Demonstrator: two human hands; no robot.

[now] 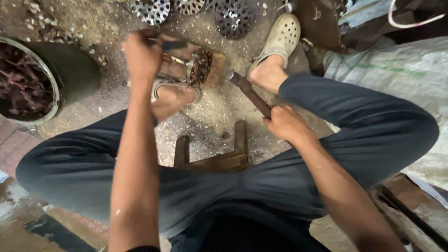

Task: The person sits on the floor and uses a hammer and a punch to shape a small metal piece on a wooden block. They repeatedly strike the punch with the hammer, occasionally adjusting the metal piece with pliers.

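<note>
Tight workspace: floor between the feet is the only free patch, gritty concrete strewn with pale chips. Left edge is boxed in by a round metal tub of dark reddish scrap. Perforated metal discs line the top edge; a white woven sack is on the right. A wooden stool sits under the legs.

Wooden block lies on the floor between the sandalled feet, with a round motor winding, ring-shaped, rusty, coppery strands inside, standing on edge on it.

Left hand is clenched around a chisel-like tool with a dark shaft, just left of the winding, tip pointing at it; contact not discernible.

Right hand is closed on the lower end of a hammer handle, brown, wooden, worn. Its head end lies just right of the block, too blurred to read.
</note>
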